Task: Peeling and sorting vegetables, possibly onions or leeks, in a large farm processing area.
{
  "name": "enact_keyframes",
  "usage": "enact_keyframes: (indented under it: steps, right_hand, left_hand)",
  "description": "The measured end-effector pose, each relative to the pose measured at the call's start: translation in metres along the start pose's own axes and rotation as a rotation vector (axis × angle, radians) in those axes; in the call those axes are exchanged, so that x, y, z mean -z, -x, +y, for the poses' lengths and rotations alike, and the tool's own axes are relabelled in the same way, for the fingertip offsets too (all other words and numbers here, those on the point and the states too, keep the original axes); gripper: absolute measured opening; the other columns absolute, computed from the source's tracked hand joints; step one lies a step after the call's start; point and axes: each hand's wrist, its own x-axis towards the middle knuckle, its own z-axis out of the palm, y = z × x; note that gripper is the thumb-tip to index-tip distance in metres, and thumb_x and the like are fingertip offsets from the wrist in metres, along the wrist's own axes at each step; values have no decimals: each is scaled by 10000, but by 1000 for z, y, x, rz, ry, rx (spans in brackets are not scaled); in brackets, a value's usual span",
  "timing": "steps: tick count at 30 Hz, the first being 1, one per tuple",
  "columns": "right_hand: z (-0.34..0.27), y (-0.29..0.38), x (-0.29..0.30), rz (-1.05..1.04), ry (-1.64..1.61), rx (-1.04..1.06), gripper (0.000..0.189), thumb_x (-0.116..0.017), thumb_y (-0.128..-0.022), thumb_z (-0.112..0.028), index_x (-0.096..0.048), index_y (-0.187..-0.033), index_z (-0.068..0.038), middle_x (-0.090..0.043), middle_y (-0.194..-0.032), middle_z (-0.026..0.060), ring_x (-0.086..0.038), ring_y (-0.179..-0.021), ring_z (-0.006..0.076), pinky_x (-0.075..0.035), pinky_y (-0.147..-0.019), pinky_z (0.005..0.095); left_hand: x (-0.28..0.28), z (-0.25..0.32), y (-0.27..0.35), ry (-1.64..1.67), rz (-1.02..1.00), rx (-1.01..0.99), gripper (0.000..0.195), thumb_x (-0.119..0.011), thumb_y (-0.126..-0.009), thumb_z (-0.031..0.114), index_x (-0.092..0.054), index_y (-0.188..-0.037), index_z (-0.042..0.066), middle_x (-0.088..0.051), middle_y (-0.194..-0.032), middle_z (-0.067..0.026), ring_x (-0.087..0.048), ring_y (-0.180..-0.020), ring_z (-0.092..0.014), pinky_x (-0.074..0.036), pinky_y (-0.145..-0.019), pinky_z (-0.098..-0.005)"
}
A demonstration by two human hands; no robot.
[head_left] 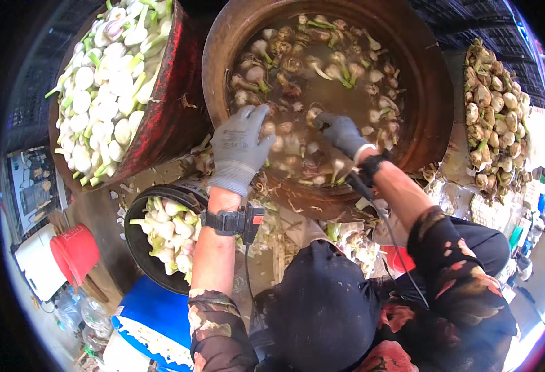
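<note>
A wide round brown tub point(414, 153) holds murky water with many garlic bulbs point(335, 72) floating in it. My left hand point(239, 144), in a grey knitted work glove, reaches over the tub's near left side. Its thumb stands apart from the fingers, and wet bulbs point(277, 144) lie in the water beside it. The right hand point(342, 134), gloved alike, is over the middle of the water. Its fingertips are closed on a garlic bulb point(313, 115); the thumb's contact is partly hidden.
A red tub point(175, 102) heaped with cleaned white garlic stands left, above a black bucket point(137, 251) of trimmed bulbs. Unwashed garlic point(495, 116) is piled at right. Lower left are a blue barrel point(156, 307) and a red bucket point(75, 253). Cables hang from both wrists.
</note>
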Motion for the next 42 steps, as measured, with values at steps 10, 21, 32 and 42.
enact_keyframes:
  steps: [10, 21, 32, 42]
  right_hand:
    - [-41, 102, 69, 64, -1181, 259, 193, -550, -786, -86, -558, -959, -1, -550, -773, 30, -501, -700, 68, -412, -621, 196]
    - [-51, 107, 41, 54, -1266, 14, 103, -602, -760, -105, -546, -777, -20, -548, -640, 12, -486, -516, 67, -388, -442, 198]
    - [-53, 106, 37, 200, -900, 260, 202, -587, -739, -19, -560, -936, 16, -593, -775, 17, -538, -652, 84, -444, -619, 208]
    - [-51, 110, 51, 92, -851, 486, 157, -562, -735, -1, -585, -891, 3, -603, -835, 19, -543, -754, 79, -432, -703, 211]
  left_hand:
    - [-34, 46, 6, 639, -68, -70, 727, -737, -571, 182, -380, -1193, 64, -462, -1147, -130, -467, -1042, -249, -370, -885, -315]
    - [-38, 63, 26, 592, 69, -70, 680, -750, -568, 327, -443, -1084, 7, -508, -1042, -143, -509, -948, -248, -413, -822, -315]
    - [-27, 58, 27, 1946, -263, 525, 476, -424, -832, 444, -515, -1016, 15, -589, -855, -77, -584, -724, -167, -485, -579, -274]
    - [-29, 42, 34, 1734, -116, 388, 459, -537, -788, 421, -516, -983, 6, -568, -716, -59, -456, -465, -87, -369, -387, -212]
